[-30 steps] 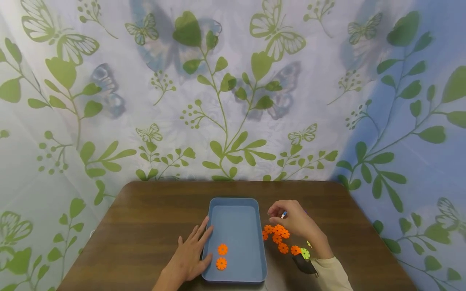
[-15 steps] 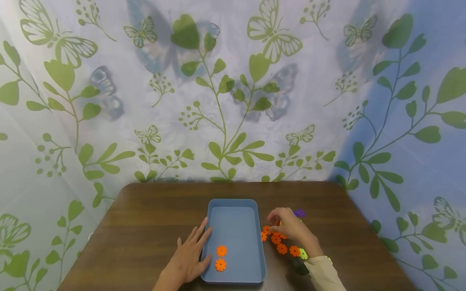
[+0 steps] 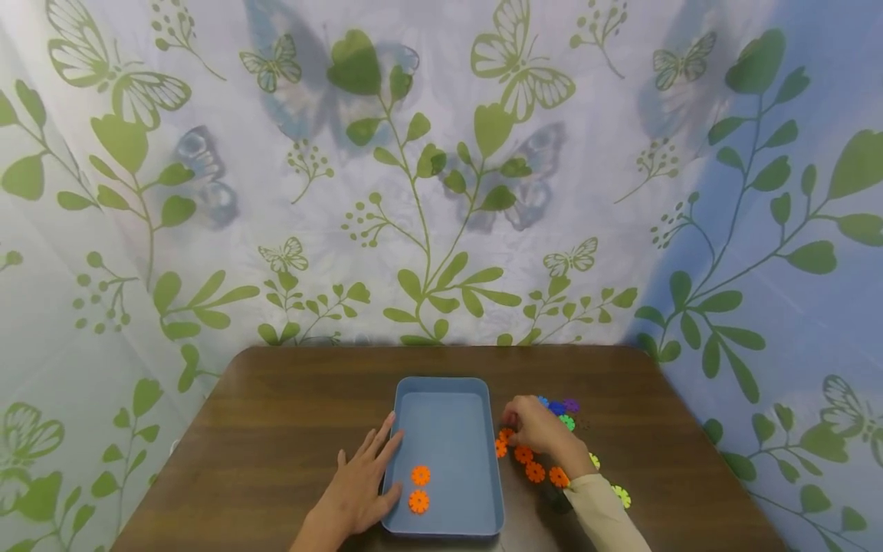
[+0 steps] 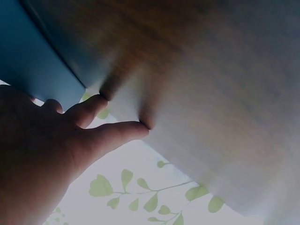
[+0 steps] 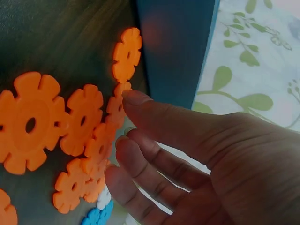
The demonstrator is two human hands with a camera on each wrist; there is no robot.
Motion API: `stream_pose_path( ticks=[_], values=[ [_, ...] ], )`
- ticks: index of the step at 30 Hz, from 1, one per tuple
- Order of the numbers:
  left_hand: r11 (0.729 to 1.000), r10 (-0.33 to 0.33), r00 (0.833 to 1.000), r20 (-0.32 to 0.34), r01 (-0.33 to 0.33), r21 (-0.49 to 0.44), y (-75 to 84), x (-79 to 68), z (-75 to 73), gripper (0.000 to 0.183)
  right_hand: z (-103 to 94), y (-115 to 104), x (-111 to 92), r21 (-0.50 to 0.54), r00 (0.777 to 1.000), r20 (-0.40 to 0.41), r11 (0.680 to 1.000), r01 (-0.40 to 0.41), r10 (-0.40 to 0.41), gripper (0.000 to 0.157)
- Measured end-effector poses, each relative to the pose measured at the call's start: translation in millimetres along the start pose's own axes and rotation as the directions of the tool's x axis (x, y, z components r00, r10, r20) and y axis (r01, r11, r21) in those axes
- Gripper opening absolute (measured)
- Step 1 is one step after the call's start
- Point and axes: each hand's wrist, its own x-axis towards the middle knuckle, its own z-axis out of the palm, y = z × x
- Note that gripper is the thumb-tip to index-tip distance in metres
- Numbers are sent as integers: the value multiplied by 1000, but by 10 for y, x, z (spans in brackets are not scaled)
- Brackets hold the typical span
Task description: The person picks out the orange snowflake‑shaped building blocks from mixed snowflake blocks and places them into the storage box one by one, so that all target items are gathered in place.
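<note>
My left hand [image 3: 359,483] rests with spread fingers along the left rim of a blue-grey tray [image 3: 451,460]. Inside the tray lie two orange notched flower discs, one [image 3: 421,475] behind the other [image 3: 418,502]. To the right of the tray, my right hand [image 3: 541,433] reaches down over a cluster of the same orange discs [image 3: 523,455]. In the right wrist view its thumb tip is at an orange disc [image 5: 116,108] beside the tray wall, the fingers loosely bent and apart from the thumb. No disc is clearly gripped.
Blue [image 3: 556,409], purple [image 3: 571,405] and green [image 3: 567,422] discs lie behind the right hand. Yellow-green discs [image 3: 622,497] are right of its wrist. The brown table [image 3: 310,399] ends at a patterned cloth [image 3: 441,192]. A dark object [image 3: 557,500] sits partly under the right sleeve.
The right hand has moved slightly left and lower toward the orange discs near the tray, uncovering blue, purple and green discs. My left hand and the two discs in the tray stay put.
</note>
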Motion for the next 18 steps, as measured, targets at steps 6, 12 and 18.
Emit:
stream_pose_path(
  ticks=[6,12,18],
  values=[
    [1000,4,1000,-1,-4,-1,-1,19,-14,76,64,39,73,-43,999,-17,999,-30,29,23],
    [1000,4,1000,-9,-4,11,4,18,-14,77,85,57,80,-25,998,-5,997,-70,70,22],
    [1000,5,1000,-13,-5,-2,12,12,-14,76,73,50,73,-2,996,7,996,-92,92,20]
  ],
)
